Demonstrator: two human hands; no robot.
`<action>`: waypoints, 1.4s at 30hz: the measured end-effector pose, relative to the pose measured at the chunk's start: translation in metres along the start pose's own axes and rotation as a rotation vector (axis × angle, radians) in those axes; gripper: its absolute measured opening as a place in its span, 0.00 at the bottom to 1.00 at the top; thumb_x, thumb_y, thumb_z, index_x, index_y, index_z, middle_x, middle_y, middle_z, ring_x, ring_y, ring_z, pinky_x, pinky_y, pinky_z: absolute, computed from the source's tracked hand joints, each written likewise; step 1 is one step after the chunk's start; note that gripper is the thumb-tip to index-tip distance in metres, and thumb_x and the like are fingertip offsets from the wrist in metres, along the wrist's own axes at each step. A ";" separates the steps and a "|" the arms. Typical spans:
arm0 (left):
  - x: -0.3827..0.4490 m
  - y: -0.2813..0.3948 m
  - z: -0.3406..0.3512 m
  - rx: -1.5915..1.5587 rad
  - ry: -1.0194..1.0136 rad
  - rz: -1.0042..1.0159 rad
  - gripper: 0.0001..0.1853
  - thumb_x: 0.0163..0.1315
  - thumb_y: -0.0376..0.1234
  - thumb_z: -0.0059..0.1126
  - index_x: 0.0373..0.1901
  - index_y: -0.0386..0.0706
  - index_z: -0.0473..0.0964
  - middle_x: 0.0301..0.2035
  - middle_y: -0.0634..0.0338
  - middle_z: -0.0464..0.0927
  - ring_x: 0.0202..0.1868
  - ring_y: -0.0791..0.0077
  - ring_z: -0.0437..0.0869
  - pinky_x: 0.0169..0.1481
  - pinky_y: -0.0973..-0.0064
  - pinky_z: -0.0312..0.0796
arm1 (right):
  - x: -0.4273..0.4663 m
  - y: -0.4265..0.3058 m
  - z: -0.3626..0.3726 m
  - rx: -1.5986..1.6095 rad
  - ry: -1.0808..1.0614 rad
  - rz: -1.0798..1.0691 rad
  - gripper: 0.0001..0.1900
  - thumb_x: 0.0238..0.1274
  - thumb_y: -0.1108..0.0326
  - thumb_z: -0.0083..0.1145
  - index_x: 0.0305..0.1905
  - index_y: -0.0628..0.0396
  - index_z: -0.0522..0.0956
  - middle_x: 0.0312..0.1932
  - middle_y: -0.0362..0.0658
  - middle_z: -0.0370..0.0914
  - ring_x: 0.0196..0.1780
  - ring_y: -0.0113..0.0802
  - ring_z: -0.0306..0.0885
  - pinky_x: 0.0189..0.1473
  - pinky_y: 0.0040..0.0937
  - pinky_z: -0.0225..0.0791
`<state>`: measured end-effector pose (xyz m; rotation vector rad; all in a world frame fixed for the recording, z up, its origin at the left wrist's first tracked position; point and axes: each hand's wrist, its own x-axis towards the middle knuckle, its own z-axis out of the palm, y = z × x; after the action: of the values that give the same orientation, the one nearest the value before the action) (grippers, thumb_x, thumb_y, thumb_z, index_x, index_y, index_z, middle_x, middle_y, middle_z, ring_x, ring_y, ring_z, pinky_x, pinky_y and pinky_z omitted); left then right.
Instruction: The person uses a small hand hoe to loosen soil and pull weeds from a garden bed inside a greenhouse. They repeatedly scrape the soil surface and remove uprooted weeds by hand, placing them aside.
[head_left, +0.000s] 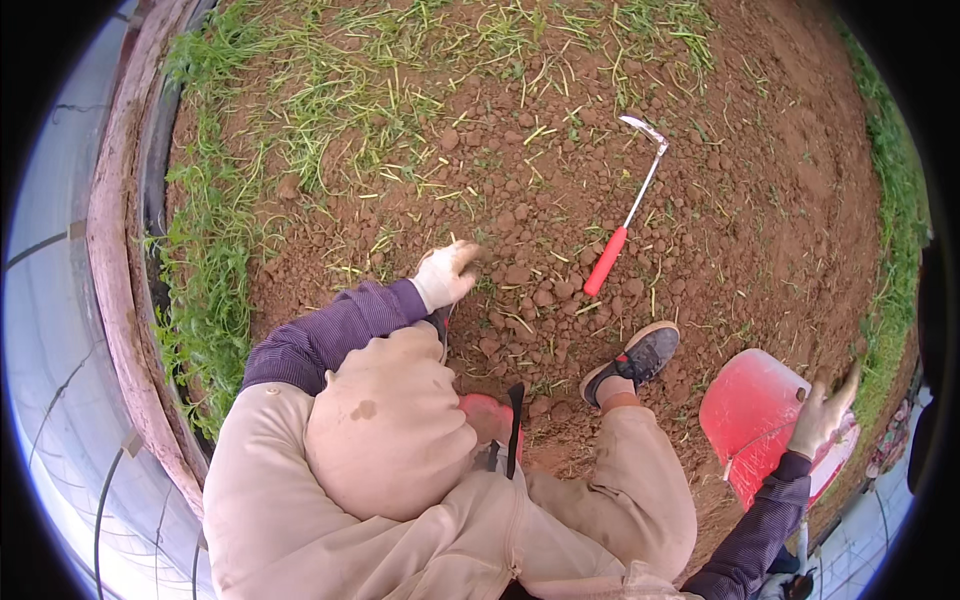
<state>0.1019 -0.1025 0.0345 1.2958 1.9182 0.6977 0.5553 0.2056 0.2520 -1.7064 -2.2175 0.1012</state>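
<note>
My left hand (448, 274), in a white glove with soiled fingertips, is just above the soil beside my left shoe; its fingers are bent and no object shows in it. My right hand (823, 412), also gloved, is at the right with fingers spread, over the rim of a red plastic bucket (742, 420). Whether its palm touches the bucket is unclear. A sickle with a red handle (606, 262) and a bent metal blade (645, 129) lies on the soil ahead, between the hands and touched by neither.
Cut green stems (352, 97) lie scattered over brown cloddy soil. Leafy plants (206, 277) line a wooden rail (112, 225) and plastic sheeting at the left. More greenery (896, 225) runs along the right. My right shoe (634, 360) stands near the sickle handle. Something red shows between my legs.
</note>
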 end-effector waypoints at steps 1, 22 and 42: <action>-0.012 0.017 -0.010 -0.008 -0.129 0.175 0.15 0.49 0.27 0.51 0.42 0.41 0.75 0.40 0.53 0.75 0.44 0.54 0.78 0.47 0.66 0.71 | -0.004 -0.018 0.045 0.285 -0.278 -0.035 0.32 0.60 0.66 0.53 0.69 0.53 0.55 0.65 0.52 0.61 0.67 0.40 0.60 0.65 0.35 0.58; -0.103 -0.062 -0.061 0.280 -0.035 -0.091 0.19 0.48 0.32 0.54 0.45 0.45 0.74 0.42 0.52 0.74 0.42 0.53 0.76 0.44 0.59 0.72 | -0.128 -0.197 0.329 0.767 -0.563 0.642 0.16 0.42 0.72 0.56 0.41 0.59 0.68 0.27 0.39 0.66 0.25 0.30 0.66 0.31 0.30 0.64; -0.051 -0.096 -0.039 -0.074 0.378 0.074 0.12 0.46 0.24 0.54 0.35 0.41 0.75 0.37 0.56 0.78 0.39 0.57 0.79 0.44 0.65 0.72 | -0.197 -0.299 0.297 0.260 -1.032 -0.061 0.43 0.56 0.67 0.51 0.72 0.36 0.38 0.33 0.61 0.76 0.35 0.58 0.76 0.40 0.45 0.70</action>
<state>0.0307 -0.1857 -0.0013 1.2612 2.1222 1.1053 0.2304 -0.0197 0.0064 -1.6019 -2.7015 1.4687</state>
